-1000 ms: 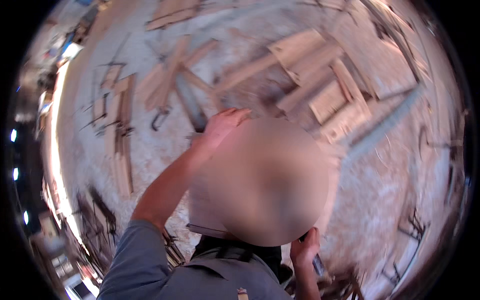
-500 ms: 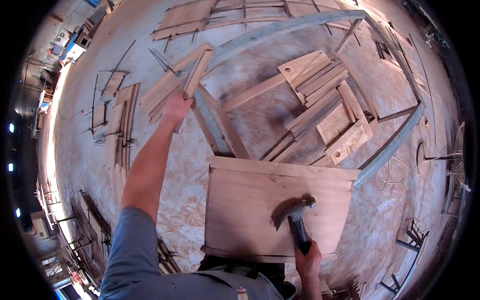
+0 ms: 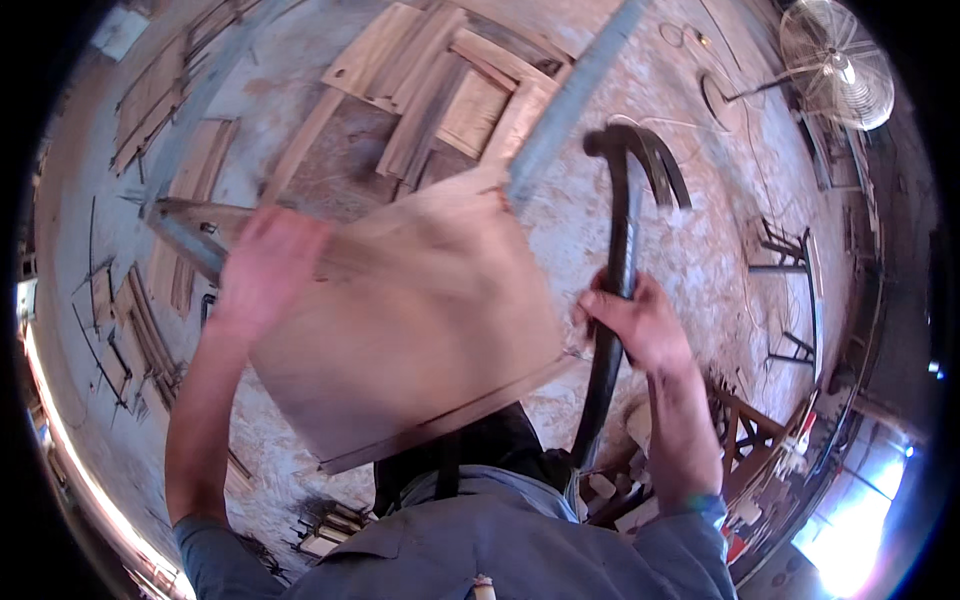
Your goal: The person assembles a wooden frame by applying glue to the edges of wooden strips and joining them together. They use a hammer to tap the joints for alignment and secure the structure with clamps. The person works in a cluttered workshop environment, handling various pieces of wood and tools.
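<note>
A claw hammer (image 3: pixel 622 230) is held upright in my right hand (image 3: pixel 648 325), whose fingers wrap its dark handle. Its head is up, to the right of a framed wooden panel (image 3: pixel 430 310) that lies in front of my body. Over the far left corner of that panel is my left hand (image 3: pixel 272 262), smeared by motion. Its fingers cannot be made out, nor whether it grips anything there.
Beyond the panel, stacked boards and a small framed panel (image 3: pixel 475 110) lie inside a blue-grey metal frame (image 3: pixel 570 100). More wooden strips (image 3: pixel 150 320) are on the floor at left. A pedestal fan (image 3: pixel 838 65) stands far right, above a metal stand (image 3: pixel 785 268).
My left hand has come back from the wooden pieces at far left to the panel's corner. My right hand has raised the hammer off the panel. The view has turned to the right.
</note>
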`<state>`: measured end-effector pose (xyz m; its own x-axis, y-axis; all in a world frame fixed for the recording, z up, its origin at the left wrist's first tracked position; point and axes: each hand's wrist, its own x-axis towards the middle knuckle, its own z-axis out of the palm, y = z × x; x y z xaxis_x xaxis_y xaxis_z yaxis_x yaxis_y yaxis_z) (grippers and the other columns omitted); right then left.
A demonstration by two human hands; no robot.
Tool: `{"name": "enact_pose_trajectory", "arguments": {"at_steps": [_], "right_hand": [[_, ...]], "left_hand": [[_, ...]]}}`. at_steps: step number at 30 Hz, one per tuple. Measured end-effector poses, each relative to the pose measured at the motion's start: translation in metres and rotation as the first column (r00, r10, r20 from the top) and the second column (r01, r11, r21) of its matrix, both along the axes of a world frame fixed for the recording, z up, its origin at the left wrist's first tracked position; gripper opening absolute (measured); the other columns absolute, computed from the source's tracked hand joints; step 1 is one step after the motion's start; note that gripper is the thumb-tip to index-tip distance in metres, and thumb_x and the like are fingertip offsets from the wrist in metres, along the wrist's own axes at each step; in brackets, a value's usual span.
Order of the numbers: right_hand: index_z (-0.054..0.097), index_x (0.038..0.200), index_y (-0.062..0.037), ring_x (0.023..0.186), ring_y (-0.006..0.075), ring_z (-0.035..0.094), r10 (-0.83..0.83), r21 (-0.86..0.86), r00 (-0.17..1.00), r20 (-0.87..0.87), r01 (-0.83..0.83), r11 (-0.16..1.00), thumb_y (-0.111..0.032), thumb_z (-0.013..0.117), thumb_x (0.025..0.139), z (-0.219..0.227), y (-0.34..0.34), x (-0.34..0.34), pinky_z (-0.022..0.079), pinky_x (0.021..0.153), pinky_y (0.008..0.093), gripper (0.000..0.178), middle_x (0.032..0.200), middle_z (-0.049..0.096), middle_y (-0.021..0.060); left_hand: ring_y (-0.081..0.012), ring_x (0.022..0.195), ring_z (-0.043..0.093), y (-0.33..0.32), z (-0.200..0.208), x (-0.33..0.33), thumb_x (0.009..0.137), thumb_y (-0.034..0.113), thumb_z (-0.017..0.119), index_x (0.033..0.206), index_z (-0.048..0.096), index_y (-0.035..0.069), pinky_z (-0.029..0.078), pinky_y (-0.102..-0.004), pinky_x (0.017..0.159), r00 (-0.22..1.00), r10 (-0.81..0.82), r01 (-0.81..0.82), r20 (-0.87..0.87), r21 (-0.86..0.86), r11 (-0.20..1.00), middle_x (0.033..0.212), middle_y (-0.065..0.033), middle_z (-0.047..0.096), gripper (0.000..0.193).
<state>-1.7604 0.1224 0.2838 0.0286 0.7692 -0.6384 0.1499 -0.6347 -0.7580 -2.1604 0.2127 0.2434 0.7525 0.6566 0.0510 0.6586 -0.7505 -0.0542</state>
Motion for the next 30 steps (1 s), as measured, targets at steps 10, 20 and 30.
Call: {"name": "enact_pose_trajectory", "arguments": {"at_steps": [10,20,30], "right_hand": [[0.068,0.095,-0.0013,0.083,0.0128,0.057,0.213,-0.263,0.959,-0.186,-0.257,0.930,-0.025,0.078,0.080,-0.050,-0.011,0.092,0.046,0.078,0.0288,0.030,0.085,0.065,0.0035],[0.064,0.107,-0.0030,0.084,0.0078,0.052,0.173,-0.125,0.933,-0.314,-0.221,0.967,-0.015,0.079,0.079,-0.093,-0.034,0.128,0.043,0.079,0.0251,0.034,0.088,0.059,-0.0040],[0.064,0.100,-0.0070,0.072,0.0050,0.049,0.067,0.018,0.980,-0.185,-0.065,0.998,-0.009,0.075,0.083,-0.140,-0.003,0.117,0.042,0.065,0.0236,0.020,0.079,0.057,-0.0062]], "left_hand": [[-0.0146,0.094,0.056,-0.016,-0.021,0.229,0.082,0.016,0.055,0.106,0.064,0.007,0.043,-0.0317,0.094,0.847,-0.499,0.503,0.184,0.030,0.864,0.095,-0.0004,0.060,0.027],[-0.0252,0.110,0.055,-0.021,-0.050,0.280,0.082,0.015,0.059,0.110,0.063,0.002,0.043,-0.0406,0.103,0.857,-0.379,0.379,0.350,0.073,0.923,0.110,-0.0098,0.061,0.031],[-0.0374,0.095,0.063,0.045,-0.089,0.134,0.092,0.053,0.053,0.107,0.066,0.002,0.048,-0.0463,0.082,0.680,0.707,-0.647,-0.196,-0.613,0.453,0.100,-0.0221,0.066,0.055]]}}
